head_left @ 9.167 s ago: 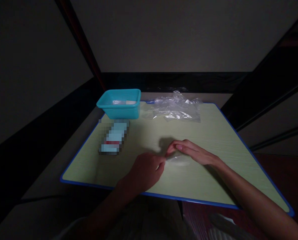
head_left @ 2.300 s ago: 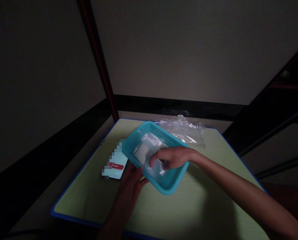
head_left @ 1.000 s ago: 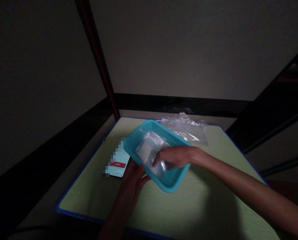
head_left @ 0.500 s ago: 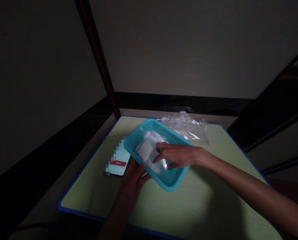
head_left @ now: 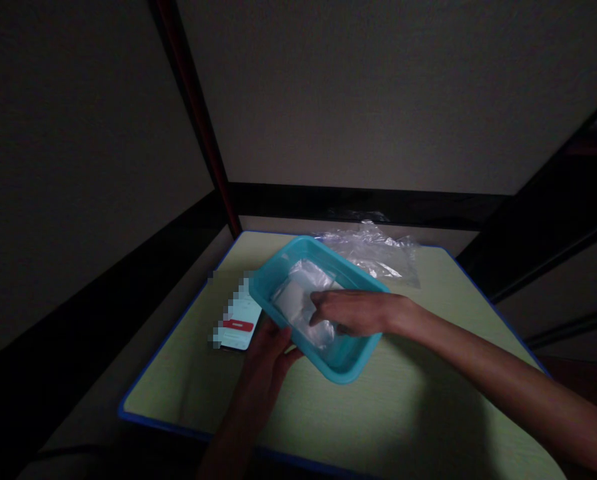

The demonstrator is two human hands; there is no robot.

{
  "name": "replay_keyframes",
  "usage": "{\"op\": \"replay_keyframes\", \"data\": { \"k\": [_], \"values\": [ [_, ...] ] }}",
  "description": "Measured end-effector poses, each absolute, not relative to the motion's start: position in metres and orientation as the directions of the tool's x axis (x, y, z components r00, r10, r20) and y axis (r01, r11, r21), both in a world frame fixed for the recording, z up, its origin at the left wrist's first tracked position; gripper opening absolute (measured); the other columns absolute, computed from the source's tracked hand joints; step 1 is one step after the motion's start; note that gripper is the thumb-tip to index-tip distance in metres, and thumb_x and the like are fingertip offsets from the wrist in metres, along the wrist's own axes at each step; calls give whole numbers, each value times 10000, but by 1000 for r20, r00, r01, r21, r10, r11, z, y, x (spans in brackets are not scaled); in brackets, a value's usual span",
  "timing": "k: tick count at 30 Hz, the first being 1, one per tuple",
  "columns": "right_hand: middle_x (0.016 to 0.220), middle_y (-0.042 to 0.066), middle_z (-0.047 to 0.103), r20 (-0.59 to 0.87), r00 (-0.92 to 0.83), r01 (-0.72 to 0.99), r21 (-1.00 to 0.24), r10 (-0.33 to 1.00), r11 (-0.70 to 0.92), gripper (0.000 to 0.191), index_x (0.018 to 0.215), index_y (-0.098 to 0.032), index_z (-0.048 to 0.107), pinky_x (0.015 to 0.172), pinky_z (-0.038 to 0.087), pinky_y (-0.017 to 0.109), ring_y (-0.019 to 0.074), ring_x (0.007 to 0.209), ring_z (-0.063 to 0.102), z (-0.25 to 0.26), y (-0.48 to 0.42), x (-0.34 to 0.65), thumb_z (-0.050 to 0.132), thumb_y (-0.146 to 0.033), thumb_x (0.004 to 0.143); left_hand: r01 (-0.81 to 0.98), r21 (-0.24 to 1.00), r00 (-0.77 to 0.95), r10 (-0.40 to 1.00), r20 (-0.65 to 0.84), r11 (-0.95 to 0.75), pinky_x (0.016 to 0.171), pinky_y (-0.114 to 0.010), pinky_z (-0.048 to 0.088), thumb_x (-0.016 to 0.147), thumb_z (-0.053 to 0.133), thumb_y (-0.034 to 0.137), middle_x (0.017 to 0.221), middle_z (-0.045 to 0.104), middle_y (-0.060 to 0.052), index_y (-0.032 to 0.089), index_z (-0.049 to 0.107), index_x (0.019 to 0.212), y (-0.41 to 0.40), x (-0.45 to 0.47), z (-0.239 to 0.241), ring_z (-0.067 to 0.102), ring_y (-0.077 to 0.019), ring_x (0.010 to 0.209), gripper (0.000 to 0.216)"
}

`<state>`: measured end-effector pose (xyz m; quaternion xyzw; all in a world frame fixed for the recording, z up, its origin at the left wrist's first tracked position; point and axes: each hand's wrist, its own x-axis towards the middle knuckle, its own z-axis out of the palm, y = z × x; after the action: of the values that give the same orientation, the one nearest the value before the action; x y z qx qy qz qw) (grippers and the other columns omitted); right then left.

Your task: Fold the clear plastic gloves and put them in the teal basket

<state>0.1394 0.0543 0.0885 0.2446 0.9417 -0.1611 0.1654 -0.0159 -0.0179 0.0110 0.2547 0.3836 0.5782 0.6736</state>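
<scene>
A turquoise plastic basin (head_left: 349, 372) is tilted above the table, its near left rim gripped by my left hand (head_left: 271, 353) with the thumb over the edge and fingers underneath. Clear plastic bags with white contents (head_left: 294, 300) lie inside it; what exactly they hold I cannot make out. My right hand (head_left: 351, 311) reaches in over the right rim. Its fingers are bent and drawn together at the clear plastic, and the fingertips are partly hidden.
A phone (head_left: 241, 320) with a lit screen lies left of the basin. Crumpled clear plastic wrapping (head_left: 385, 257) rests at the back of the pale table (head_left: 178, 387), which has a blue edge. Walls (head_left: 353, 100) stand close behind and to the left.
The fingers of my right hand have drawn closer together and shifted slightly over the bags. My left hand and the basin stay nearly where they were.
</scene>
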Motion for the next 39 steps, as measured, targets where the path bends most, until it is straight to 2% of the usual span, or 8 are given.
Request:
{"op": "replay_keyframes", "data": {
  "k": [5, 10, 14, 19, 25, 32, 39],
  "values": [
    [1075, 192, 585, -409, -839, 484, -261, 359, 835, 470, 1170, -15, 575, 784, 466, 292, 234, 964, 576, 85, 59, 140, 499, 68, 713, -575, 790, 23, 969, -246, 214, 745, -331, 522, 560, 800, 320, 980, 680, -77, 166, 637, 941, -18, -15, 12, 639, -251, 903, 441],
    [1069, 167, 601, -449, -832, 477, -284, 325, 832, 517, 1185, -42, 564, 730, 476, 274, 217, 927, 592, 86, 61, 142, 470, 86, 693, -546, 808, 33, 970, -242, 220, 740, -317, 520, 589, 782, 345, 1041, 665, -82, 178, 622, 985, -19, -17, 10, 634, -248, 926, 459],
    [1067, 172, 609, -447, -834, 478, -291, 324, 829, 421, 1154, -39, 588, 754, 472, 276, 218, 941, 593, 89, 60, 141, 448, 46, 765, -535, 818, 40, 973, -226, 212, 734, -294, 518, 627, 760, 337, 1046, 666, -69, 201, 610, 1031, -20, -18, 10, 635, -231, 927, 452],
    [1042, 156, 631, -434, -831, 488, -271, 347, 830, 381, 1111, -61, 619, 743, 460, 265, 204, 914, 605, 89, 59, 139, 437, 43, 793, -539, 813, 16, 967, -255, 223, 711, -292, 519, 565, 794, 347, 1080, 654, -77, 191, 616, 993, -20, -17, 12, 630, -240, 928, 489],
    [1048, 140, 633, -355, -837, 511, -236, 416, 827, 284, 1109, -101, 619, 753, 431, 278, 210, 917, 600, 81, 63, 141, 502, -87, 851, -554, 800, 18, 964, -266, 231, 700, -286, 520, 544, 804, 339, 1041, 664, -68, 188, 637, 961, -20, -16, 12, 633, -235, 912, 474],
    [1015, 131, 642, -346, -846, 497, -239, 405, 834, 248, 1056, -96, 636, 744, 421, 277, 200, 882, 597, 80, 66, 142, 452, -143, 896, -534, 812, 9, 961, -275, 237, 716, -306, 516, 570, 788, 329, 1001, 669, -69, 176, 640, 943, -21, -16, 15, 635, -226, 881, 429],
    [1053, 132, 631, -349, -848, 483, -198, 399, 853, 299, 1083, -109, 623, 735, 426, 298, 226, 911, 600, 77, 67, 141, 565, -282, 846, -525, 822, 56, 973, -224, 220, 733, -293, 512, 620, 766, 340, 1057, 662, -79, 198, 611, 1055, -19, -17, 11, 627, -237, 936, 483]
  ]
}}
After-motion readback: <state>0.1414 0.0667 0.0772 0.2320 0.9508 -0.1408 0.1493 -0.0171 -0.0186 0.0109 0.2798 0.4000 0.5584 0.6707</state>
